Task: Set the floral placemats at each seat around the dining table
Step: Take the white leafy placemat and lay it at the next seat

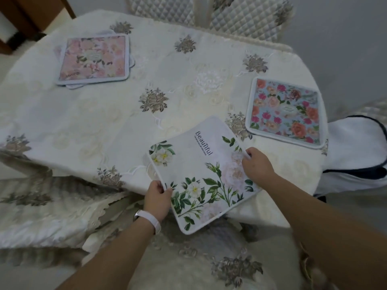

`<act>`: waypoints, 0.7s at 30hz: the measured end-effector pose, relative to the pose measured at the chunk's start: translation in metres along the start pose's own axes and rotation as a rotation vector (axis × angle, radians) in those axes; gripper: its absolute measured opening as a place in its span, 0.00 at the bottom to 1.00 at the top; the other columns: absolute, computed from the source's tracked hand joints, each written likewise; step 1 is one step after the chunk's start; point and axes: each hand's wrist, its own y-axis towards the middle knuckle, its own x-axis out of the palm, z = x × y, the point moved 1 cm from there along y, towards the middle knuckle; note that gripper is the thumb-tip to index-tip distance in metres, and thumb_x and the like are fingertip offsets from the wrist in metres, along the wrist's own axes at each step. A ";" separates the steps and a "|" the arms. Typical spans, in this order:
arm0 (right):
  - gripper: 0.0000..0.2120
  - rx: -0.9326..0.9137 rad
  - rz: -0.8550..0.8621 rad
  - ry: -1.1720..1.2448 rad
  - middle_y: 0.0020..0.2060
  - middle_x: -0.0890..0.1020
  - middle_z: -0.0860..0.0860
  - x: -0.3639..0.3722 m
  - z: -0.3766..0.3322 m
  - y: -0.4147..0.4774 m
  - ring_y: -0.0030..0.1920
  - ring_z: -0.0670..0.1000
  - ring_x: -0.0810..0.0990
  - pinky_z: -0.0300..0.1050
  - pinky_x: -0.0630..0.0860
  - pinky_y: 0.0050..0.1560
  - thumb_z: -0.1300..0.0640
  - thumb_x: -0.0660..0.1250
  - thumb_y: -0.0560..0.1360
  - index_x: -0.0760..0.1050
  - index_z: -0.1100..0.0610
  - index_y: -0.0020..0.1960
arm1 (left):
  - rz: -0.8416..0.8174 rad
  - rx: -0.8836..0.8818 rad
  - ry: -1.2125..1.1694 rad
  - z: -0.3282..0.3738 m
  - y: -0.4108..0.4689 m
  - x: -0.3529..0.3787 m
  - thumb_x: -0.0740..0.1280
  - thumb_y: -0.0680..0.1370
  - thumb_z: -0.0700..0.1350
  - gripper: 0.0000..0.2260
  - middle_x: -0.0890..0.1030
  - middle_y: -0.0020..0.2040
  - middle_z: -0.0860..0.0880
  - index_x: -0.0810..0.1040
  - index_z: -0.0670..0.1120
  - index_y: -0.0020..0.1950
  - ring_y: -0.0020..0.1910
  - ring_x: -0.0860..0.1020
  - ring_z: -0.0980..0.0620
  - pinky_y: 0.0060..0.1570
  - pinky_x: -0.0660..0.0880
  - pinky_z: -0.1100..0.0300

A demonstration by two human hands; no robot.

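A cream embroidered tablecloth covers the table. At lower centre, the left hand and right hand pinch opposite edges of a white placemat. A blue placemat lies right, pink placemats upper left.

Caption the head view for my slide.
Left hand and right hand grip a white placemat at the table edge; blue placemat at right, pink stack far left.

One wide-angle camera sits at the person's head, above the near edge of the counter, facing forward and down. Both arms enter from the bottom, close to the lens. The left hand and right hand hold the placemat near mid-frame, and a quilted chair meets the top edge.
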 end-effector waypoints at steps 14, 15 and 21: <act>0.15 -0.098 -0.031 -0.065 0.51 0.77 0.57 0.006 0.032 0.042 0.49 0.58 0.77 0.51 0.74 0.47 0.56 0.63 0.76 0.74 0.61 0.61 | 0.098 0.000 0.599 0.004 0.006 0.001 0.73 0.71 0.52 0.16 0.76 0.30 0.48 0.72 0.45 0.33 0.31 0.75 0.49 0.31 0.68 0.59; 0.18 -0.097 -0.029 -0.063 0.55 0.76 0.58 0.007 0.037 0.037 0.54 0.59 0.76 0.51 0.74 0.50 0.56 0.63 0.76 0.73 0.60 0.64 | 0.159 0.060 0.636 0.007 0.008 -0.005 0.73 0.71 0.52 0.16 0.76 0.28 0.48 0.71 0.45 0.32 0.31 0.75 0.48 0.31 0.68 0.58; 0.23 -0.019 0.035 0.035 0.64 0.71 0.57 0.016 0.060 0.002 0.64 0.58 0.70 0.52 0.68 0.63 0.57 0.64 0.76 0.68 0.58 0.70 | 0.085 0.314 0.639 0.032 0.030 -0.017 0.72 0.73 0.47 0.08 0.79 0.35 0.51 0.75 0.49 0.37 0.37 0.78 0.51 0.40 0.72 0.57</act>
